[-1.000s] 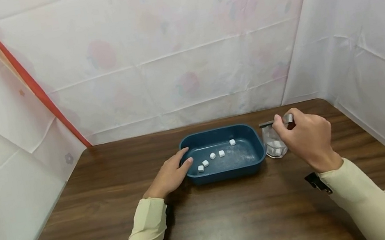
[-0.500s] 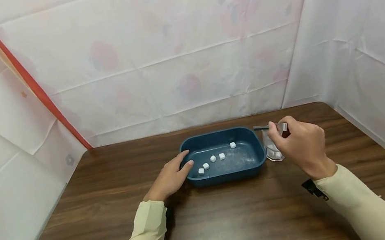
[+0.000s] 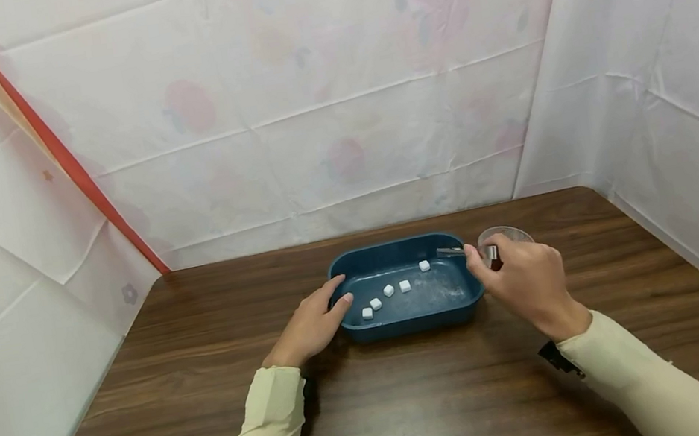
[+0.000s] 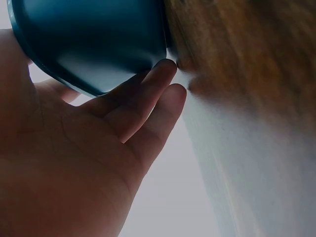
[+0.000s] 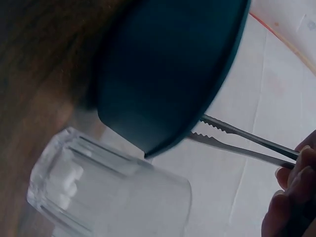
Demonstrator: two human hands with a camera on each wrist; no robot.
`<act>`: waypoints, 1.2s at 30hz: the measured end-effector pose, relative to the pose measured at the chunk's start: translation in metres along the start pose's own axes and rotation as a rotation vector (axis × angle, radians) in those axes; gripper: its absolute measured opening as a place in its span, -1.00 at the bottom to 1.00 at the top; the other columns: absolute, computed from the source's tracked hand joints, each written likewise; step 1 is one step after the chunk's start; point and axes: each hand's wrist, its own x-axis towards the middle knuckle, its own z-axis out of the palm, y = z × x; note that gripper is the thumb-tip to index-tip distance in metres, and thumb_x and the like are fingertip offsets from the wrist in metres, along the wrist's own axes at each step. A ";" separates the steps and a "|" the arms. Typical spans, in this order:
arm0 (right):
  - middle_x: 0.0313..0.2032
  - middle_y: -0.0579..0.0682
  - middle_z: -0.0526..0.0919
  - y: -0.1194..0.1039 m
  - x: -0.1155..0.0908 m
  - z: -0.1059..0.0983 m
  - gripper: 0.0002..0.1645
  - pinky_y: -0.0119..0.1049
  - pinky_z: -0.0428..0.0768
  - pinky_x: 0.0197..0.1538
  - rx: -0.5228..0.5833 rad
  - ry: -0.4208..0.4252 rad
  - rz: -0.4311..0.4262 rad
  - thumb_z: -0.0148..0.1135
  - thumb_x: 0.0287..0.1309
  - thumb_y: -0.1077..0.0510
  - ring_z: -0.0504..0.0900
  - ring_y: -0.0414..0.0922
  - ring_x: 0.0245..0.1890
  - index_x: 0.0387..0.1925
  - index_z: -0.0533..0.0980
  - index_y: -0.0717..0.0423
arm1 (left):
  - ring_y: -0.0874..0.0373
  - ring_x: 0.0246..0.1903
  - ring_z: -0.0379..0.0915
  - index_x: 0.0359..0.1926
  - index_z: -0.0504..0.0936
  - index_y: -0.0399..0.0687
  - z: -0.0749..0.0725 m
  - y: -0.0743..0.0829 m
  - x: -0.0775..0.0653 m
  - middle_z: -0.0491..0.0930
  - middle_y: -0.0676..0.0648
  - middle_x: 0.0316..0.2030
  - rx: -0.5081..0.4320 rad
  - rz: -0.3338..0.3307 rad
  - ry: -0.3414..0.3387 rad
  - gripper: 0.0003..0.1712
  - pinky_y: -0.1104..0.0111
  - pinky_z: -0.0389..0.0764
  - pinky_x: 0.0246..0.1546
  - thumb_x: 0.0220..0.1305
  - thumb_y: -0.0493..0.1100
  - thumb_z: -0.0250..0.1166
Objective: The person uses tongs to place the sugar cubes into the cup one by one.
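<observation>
While the right hand grips tongs, the glass seemingly holds cubes.

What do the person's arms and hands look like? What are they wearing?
The left sleeve and right sleeve are pale yellow-green, long and creased. The left hand and right hand wear no gloves. A small black gadget shows at the right wrist.

Inscriptions: none. I can read no text, label, brand, number or sign in any of my views.
</observation>
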 end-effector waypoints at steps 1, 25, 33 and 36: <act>-0.81 -0.08 0.36 -0.001 -0.001 0.001 -0.58 -0.29 0.21 -0.78 0.002 -0.010 0.002 0.23 0.18 -0.04 0.25 -0.21 -0.85 -0.63 0.52 0.18 | -0.04 0.43 0.16 0.54 0.23 0.06 0.000 0.000 0.000 0.25 -0.07 0.46 -0.002 -0.002 0.000 -0.31 -0.05 0.24 0.38 0.54 0.22 0.00; -0.76 -0.04 0.45 -0.004 -0.004 0.026 -0.69 -0.33 0.28 -0.74 0.007 -0.167 0.083 0.42 0.16 0.06 0.26 -0.26 -0.81 -0.46 0.64 0.26 | -0.04 0.44 0.15 0.53 0.24 0.06 0.001 0.002 0.000 0.25 -0.06 0.46 -0.004 -0.020 -0.003 -0.31 -0.05 0.23 0.38 0.54 0.20 0.02; -0.79 -0.12 0.34 -0.003 -0.007 0.032 -0.69 -0.38 0.19 -0.75 -0.010 -0.206 0.088 0.43 0.16 0.06 0.18 -0.30 -0.81 -0.46 0.63 0.26 | -0.03 0.44 0.15 0.53 0.25 0.09 0.002 0.001 -0.001 0.25 -0.05 0.46 0.001 -0.022 0.005 -0.32 -0.05 0.22 0.38 0.54 0.21 0.01; -0.80 -0.14 0.31 -0.002 -0.007 0.034 -0.70 -0.39 0.18 -0.75 -0.010 -0.206 0.081 0.44 0.16 0.08 0.16 -0.31 -0.81 -0.47 0.62 0.25 | -0.02 0.44 0.15 0.53 0.25 0.08 0.002 0.001 0.000 0.25 -0.05 0.46 -0.004 -0.016 0.009 -0.33 -0.05 0.23 0.38 0.54 0.20 0.01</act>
